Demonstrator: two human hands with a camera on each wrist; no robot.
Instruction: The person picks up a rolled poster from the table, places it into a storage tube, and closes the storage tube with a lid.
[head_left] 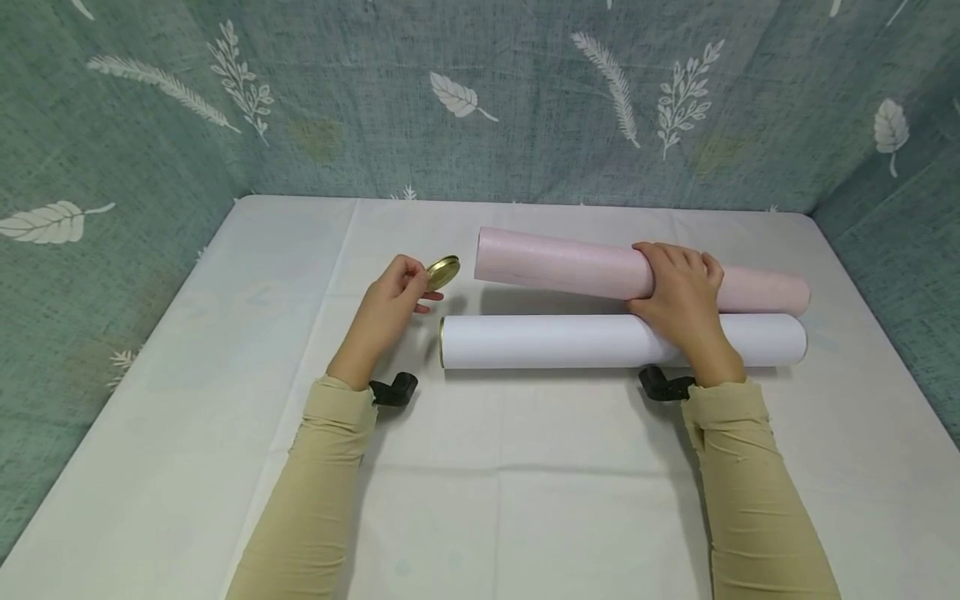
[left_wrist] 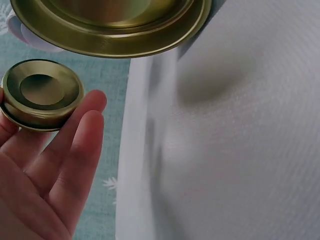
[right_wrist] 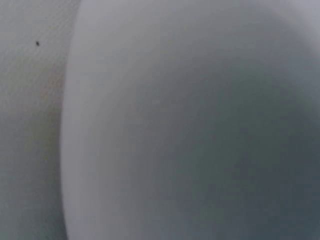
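My left hand (head_left: pixel 386 308) pinches a round gold metal lid (head_left: pixel 442 272) by its edge, a little left of the pink tube's near end. In the left wrist view the lid (left_wrist: pixel 42 115) shows a raised rim and recessed centre, with two fingers stretched out beside it. My right hand (head_left: pixel 678 292) grips a pink cardboard tube (head_left: pixel 555 265) from above, right of its middle. The tube's left end is raised and carries no lid. Closer to me lies a white tube (head_left: pixel 532 342), capped at its left end by a gold lid (left_wrist: pixel 125 42); the right forearm crosses over it.
A white cloth covers the table (head_left: pixel 525 500). Green fabric (head_left: pixel 510 100) with white leaf prints hangs behind it and at both sides. A black wrist mount juts inward from each sleeve. The white tube's blurred surface (right_wrist: pixel 125 125) fills most of the right wrist view.
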